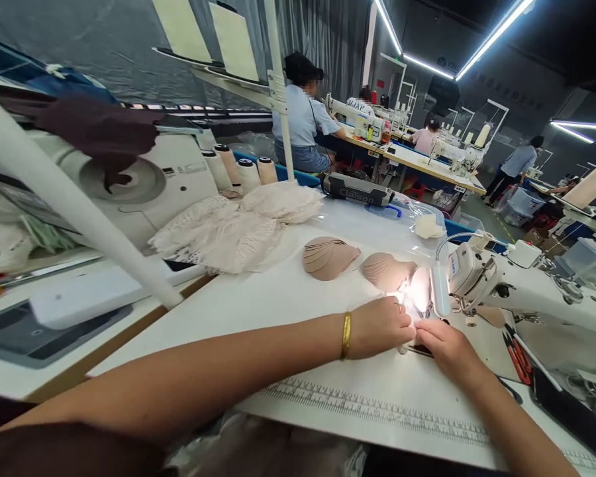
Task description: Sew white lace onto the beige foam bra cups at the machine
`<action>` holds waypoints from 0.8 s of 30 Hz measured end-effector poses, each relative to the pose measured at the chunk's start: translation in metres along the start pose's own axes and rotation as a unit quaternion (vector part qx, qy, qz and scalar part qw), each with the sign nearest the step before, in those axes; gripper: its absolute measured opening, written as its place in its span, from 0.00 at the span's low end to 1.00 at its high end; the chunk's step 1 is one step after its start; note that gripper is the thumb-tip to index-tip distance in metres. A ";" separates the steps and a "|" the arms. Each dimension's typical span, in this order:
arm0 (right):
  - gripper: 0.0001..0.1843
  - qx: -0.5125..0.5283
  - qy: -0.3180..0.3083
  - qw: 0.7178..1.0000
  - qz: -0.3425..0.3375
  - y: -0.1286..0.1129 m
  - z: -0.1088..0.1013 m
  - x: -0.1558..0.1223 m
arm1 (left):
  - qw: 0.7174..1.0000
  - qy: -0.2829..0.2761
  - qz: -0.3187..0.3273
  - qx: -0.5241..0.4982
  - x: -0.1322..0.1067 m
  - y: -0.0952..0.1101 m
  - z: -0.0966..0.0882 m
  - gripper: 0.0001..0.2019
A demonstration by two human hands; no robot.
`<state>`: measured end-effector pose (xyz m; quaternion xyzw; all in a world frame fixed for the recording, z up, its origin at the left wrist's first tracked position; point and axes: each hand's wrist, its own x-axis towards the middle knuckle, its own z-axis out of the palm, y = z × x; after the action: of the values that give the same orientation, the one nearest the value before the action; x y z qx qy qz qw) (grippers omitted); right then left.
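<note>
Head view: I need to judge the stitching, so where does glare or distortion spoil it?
In the head view, the machine lamp burns the foam cup between the left hand and right hand to white, hiding its detail; the wide lens stretches the white pole near the edge; the ceiling strip lights flare.

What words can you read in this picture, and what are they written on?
"Claison": on the dark grey oblong box at the white table's far edge.
Blue lettering on the white sewing machine at the far bench: too blurred.
Pale sign on the dark back wall: blurred, cut off.
Printed ruler strip along the table's near edge: numbers too small.
</note>
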<state>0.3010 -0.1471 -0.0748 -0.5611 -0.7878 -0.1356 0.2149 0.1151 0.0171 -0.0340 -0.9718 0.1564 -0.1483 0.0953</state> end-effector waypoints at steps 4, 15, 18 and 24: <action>0.22 0.010 0.000 1.000 0.008 0.004 -0.008 -0.006 | 0.997 -0.031 -0.051 -0.039 0.014 -0.006 0.017 0.10; 0.26 0.016 -0.044 0.997 0.069 -0.008 -0.019 -0.008 | 0.993 0.039 -0.079 -0.080 0.000 -0.004 0.024 0.11; 0.27 0.034 -0.046 0.997 0.060 -0.010 -0.020 -0.007 | 0.993 0.069 -0.068 -0.072 0.000 -0.002 0.026 0.11; 0.23 0.062 -0.040 0.996 0.046 -0.015 -0.022 -0.006 | 0.992 0.107 -0.017 -0.071 -0.002 -0.002 0.027 0.12</action>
<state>0.2931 -0.1675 -0.0582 -0.5874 -0.7758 -0.0541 0.2239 0.1225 0.0236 -0.0592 -0.9572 0.1596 -0.2414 0.0058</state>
